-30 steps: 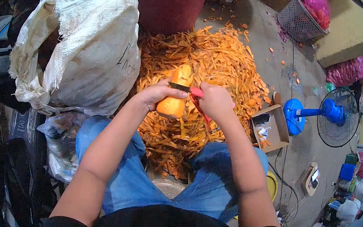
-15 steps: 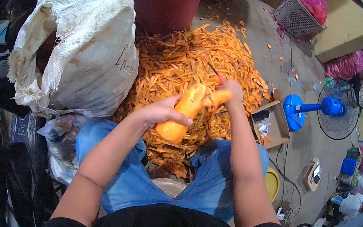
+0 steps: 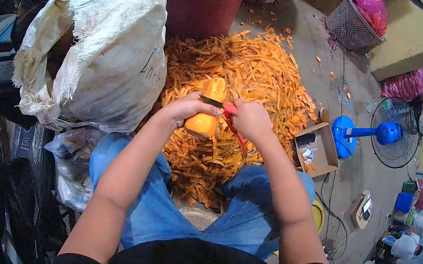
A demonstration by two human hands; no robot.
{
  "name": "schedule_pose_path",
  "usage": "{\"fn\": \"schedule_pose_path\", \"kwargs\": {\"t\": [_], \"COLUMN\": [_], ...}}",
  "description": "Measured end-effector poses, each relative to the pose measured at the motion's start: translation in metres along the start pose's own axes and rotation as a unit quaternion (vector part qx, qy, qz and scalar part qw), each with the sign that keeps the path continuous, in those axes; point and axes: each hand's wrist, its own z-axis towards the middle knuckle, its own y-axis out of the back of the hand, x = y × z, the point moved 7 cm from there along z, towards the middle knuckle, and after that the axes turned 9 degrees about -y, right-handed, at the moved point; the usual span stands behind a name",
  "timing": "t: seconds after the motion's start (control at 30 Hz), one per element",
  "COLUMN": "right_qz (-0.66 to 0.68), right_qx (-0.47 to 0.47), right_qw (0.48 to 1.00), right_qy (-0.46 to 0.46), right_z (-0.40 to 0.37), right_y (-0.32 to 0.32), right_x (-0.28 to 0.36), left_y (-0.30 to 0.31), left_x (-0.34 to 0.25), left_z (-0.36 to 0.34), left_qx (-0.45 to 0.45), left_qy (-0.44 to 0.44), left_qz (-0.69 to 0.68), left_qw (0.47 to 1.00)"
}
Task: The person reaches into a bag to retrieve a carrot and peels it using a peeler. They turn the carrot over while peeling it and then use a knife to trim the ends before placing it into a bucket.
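Observation:
My left hand [image 3: 191, 108] is wrapped round a thick, peeled-looking orange carrot [image 3: 203, 124], which stands nearly upright above the pile of peelings. My right hand [image 3: 252, 120] is closed on a red-handled knife [image 3: 230, 108]. Its dark blade lies across the carrot's middle, just above my left thumb. Below my right hand hangs a red strip [image 3: 241, 137] whose kind I cannot make out. A broad heap of orange peelings [image 3: 268, 75] spreads on the floor under both hands, between my knees.
A white woven sack [image 3: 119, 38] stands at the left, beside a large dark red tub [image 3: 207, 7]. On the right are an open cardboard box [image 3: 323, 161], a blue fan [image 3: 384, 132] and a basket [image 3: 350, 27] with a pink bag. Cables run along the floor.
The knife has moved down and left, from beyond the carrot onto its side. My right hand came closer to my left, and the carrot turned more upright. Loose orange by my right hand is gone.

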Motion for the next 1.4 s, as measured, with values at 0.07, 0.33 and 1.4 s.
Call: {"fn": "schedule_pose_path", "kwargs": {"t": [0.07, 0.33, 1.4], "right_qz": [0.003, -0.024, 0.002], "right_qx": [0.01, -0.04, -0.015], "right_qw": [1.0, 0.997, 0.997], "right_qy": [0.007, -0.07, -0.081], "right_z": [0.0, 0.018, 0.008], "right_y": [0.0, -0.008, 0.014], "right_x": [0.002, -0.017, -0.015], "left_y": [-0.002, -0.007, -0.009], "left_x": [0.007, 0.003, -0.009], "left_z": [0.003, 0.0, -0.009], "left_qx": [0.014, -0.009, 0.005], "left_qy": [0.004, -0.035, -0.032], "left_qz": [0.016, 0.1, -0.043], "left_qw": [1.0, 0.994, 0.999]}}
